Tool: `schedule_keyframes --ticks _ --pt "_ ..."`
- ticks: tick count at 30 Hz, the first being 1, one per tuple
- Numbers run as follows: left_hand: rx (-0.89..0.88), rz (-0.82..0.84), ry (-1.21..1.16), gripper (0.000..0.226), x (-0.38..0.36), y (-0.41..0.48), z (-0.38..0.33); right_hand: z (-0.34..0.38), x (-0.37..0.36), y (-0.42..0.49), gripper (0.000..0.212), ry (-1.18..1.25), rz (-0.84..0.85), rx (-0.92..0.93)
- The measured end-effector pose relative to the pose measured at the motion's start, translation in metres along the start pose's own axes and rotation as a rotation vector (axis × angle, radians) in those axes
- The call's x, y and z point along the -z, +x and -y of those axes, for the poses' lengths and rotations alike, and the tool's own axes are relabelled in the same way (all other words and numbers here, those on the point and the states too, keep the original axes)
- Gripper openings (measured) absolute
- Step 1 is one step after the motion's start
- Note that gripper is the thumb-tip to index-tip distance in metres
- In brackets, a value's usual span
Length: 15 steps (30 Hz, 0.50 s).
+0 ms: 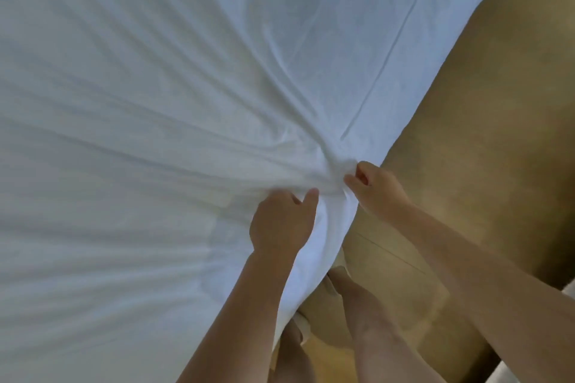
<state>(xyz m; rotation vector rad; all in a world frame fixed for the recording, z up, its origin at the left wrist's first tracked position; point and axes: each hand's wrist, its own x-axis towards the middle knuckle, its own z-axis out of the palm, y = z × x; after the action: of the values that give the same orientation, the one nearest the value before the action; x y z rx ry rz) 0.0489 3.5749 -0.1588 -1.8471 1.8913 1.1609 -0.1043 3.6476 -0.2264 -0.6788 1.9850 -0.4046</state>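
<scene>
A single view is on record, taken by a wide-angle camera worn on the person's head. It faces forward and steeply down, set close above the work. The white wrinkled fabric sheet fills the left and centre of the frame out to three borders. The tan-brown floor runs as a slanting band down the right side. Both forearms enter from the bottom border and reach up the frame. The left hand and the right hand lie just below centre, near the lens. The person's feet show almost directly beneath the camera. Detail is soft throughout.
</scene>
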Motion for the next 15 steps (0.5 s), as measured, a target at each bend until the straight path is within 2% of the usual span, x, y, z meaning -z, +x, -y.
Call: schedule_keyframes --ticks 2,4,6,9,12,15 --pt "-0.033 -0.035 0.026 0.052 -0.003 0.015 -0.025 -0.001 0.005 0.017 0.024 0.198 -0.086 -0.025" --pt "-0.024 -0.024 0.030 0.058 -0.004 0.033 -0.045 -0.001 0.019 0.037 0.037 0.381 -0.209 -0.082" --pt "0.018 0.000 -0.052 0.063 -0.008 0.051 -0.059 0.003 0.028 0.055 0.037 0.448 -0.209 -0.119" --pt "0.011 -0.017 -0.042 0.046 -0.016 0.068 -0.074 0.015 0.026 0.072 0.037 0.438 -0.141 -0.103" --pt "-0.037 -0.016 -0.096 0.032 -0.019 0.069 -0.089 0.024 0.032 0.076 0.034 0.302 -0.124 -0.039" --pt "-0.085 0.082 -0.156 0.035 -0.010 0.065 -0.092 0.012 0.055 0.064 0.034 0.095 -0.181 0.013"
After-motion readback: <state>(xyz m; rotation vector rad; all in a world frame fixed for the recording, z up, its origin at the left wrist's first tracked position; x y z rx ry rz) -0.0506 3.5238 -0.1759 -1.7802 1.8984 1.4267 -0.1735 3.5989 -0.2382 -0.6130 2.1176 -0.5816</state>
